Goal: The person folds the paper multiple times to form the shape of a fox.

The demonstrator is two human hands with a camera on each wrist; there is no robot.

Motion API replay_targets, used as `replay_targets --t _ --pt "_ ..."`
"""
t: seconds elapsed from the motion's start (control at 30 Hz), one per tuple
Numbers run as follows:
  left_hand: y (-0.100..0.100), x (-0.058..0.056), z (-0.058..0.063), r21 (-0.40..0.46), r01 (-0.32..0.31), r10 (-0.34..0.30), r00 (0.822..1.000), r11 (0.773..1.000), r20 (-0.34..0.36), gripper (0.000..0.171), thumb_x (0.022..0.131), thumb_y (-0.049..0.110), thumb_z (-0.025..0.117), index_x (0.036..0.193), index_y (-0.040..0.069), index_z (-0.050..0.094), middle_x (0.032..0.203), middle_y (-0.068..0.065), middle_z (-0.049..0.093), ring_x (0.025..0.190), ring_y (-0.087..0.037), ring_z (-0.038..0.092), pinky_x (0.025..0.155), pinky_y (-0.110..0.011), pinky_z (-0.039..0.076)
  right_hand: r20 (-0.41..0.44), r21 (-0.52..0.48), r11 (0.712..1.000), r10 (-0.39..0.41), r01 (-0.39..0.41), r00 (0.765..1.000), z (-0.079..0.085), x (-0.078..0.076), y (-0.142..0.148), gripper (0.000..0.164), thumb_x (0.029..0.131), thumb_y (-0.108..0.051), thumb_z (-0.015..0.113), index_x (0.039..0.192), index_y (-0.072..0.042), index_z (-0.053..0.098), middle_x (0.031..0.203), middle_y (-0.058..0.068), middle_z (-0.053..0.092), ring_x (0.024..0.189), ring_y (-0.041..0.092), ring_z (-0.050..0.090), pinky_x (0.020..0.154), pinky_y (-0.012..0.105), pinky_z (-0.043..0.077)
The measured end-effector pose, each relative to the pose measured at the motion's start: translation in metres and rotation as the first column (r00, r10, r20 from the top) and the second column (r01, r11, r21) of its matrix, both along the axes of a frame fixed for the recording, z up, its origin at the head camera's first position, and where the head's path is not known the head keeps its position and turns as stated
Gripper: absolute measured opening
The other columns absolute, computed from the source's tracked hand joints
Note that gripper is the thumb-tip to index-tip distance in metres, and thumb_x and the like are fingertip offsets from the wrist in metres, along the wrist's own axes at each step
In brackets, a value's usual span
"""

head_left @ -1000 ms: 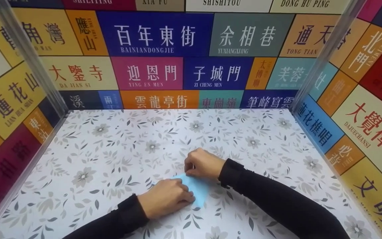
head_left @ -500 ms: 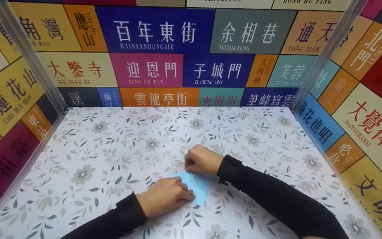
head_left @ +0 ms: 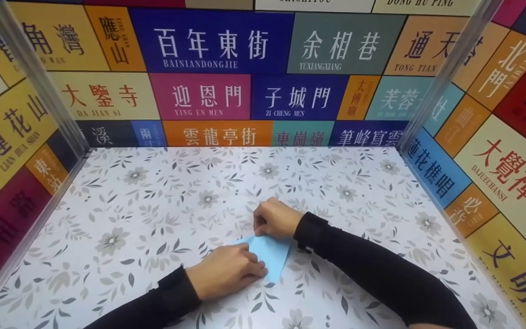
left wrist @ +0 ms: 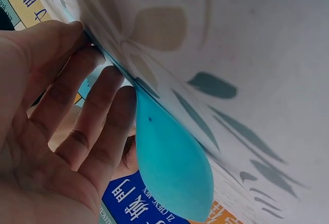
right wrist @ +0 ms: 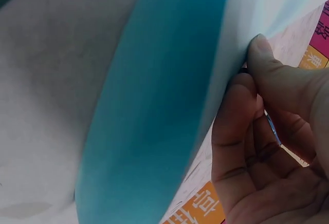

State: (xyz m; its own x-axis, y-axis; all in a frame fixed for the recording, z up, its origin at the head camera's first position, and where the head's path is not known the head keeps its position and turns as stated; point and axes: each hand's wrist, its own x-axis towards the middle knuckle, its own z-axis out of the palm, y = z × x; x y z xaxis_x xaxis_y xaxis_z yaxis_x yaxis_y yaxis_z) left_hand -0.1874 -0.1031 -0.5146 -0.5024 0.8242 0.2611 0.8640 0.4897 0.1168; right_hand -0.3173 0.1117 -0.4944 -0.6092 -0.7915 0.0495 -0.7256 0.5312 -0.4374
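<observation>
On the near half of the worktop [head_left: 190, 219], about midway between left and right, a sheet of light-blue paper [head_left: 273, 256] lies between the two hands. The left hand [head_left: 228, 269] rests over the left part of the paper. Its grip is released: the fingers reach forward fairly straight, and the fingertips [left wrist: 125, 93] press against the sheet. The right hand [head_left: 277, 220] is at the far edge of the paper. Its grip grasps that edge, pinched between thumb [right wrist: 272, 64] and index finger [right wrist: 234, 111].

Seen from the left wrist, the paper bends into a rounded curve beside the left fingertips. How many layers lie under the hands is hard to tell, as the wrist views are close and dim. The near corner of the paper is exposed just right of the left hand.

The worktop carries a printed pattern of grey flowers and leaves. Black sleeves [head_left: 144, 304] cover both forearms. A far wall [head_left: 213, 45] of coloured, lettered panels meets similar left and right walls.
</observation>
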Motion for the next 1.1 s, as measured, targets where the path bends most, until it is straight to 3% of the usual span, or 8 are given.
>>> replay_targets --t 0.1,0.37,0.63,0.87,1.1 --pt "0.0 0.001 0.0 0.006 -0.014 0.014 1.0 1.0 0.023 0.016 0.11 0.025 0.081 0.121 0.03 0.092 0.108 0.009 0.088 0.099 -0.014 0.07 0.078 -0.023 0.059 -0.008 0.007 1.0 -0.01 0.01 1.0 0.0 0.0 0.001 0.009 0.091 -0.004 0.095 0.09 -0.008 0.088 0.082 0.005 0.086 0.073 0.015 0.075 0.07 0.023 0.06" --pt "0.0 0.002 0.001 -0.009 -0.042 0.042 0.995 0.999 0.085 0.019 0.11 0.027 0.081 0.126 0.031 0.091 0.12 0.008 0.089 0.112 -0.017 0.076 0.091 -0.032 0.069 -0.027 0.009 0.999 -0.033 0.033 0.999 0.005 -0.002 0.006 0.008 0.089 -0.003 0.096 0.09 -0.006 0.089 0.083 0.007 0.086 0.072 0.017 0.076 0.07 0.023 0.061" --pt "0.0 0.001 0.001 -0.018 -0.052 0.053 0.996 0.998 0.073 0.02 0.111 0.028 0.08 0.127 0.032 0.09 0.121 0.009 0.088 0.113 -0.018 0.076 0.092 -0.035 0.069 -0.047 -0.012 0.999 -0.045 0.044 0.998 0.012 -0.003 0.012 0.009 0.088 -0.005 0.097 0.089 -0.005 0.089 0.081 0.009 0.085 0.068 0.017 0.074 0.065 0.023 0.057" --pt "0.0 0.002 -0.001 -0.014 -0.051 0.052 0.996 0.999 0.067 0.02 0.111 0.029 0.079 0.128 0.032 0.09 0.122 0.009 0.089 0.111 -0.017 0.076 0.091 -0.033 0.068 -0.041 -0.004 0.997 -0.074 0.074 0.996 0.006 -0.001 0.01 0.01 0.087 -0.004 0.098 0.089 -0.005 0.088 0.08 0.008 0.085 0.069 0.019 0.075 0.068 0.028 0.062" --pt "0.0 0.002 -0.003 -0.027 -0.032 0.033 0.999 0.999 0.009 0.018 0.111 0.028 0.079 0.125 0.031 0.091 0.12 0.01 0.09 0.105 -0.017 0.076 0.087 -0.031 0.066 -0.026 0.006 0.995 -0.104 0.104 0.994 0.001 -0.001 0.009 0.01 0.089 -0.006 0.098 0.089 -0.006 0.088 0.081 0.008 0.085 0.069 0.017 0.074 0.067 0.027 0.062"
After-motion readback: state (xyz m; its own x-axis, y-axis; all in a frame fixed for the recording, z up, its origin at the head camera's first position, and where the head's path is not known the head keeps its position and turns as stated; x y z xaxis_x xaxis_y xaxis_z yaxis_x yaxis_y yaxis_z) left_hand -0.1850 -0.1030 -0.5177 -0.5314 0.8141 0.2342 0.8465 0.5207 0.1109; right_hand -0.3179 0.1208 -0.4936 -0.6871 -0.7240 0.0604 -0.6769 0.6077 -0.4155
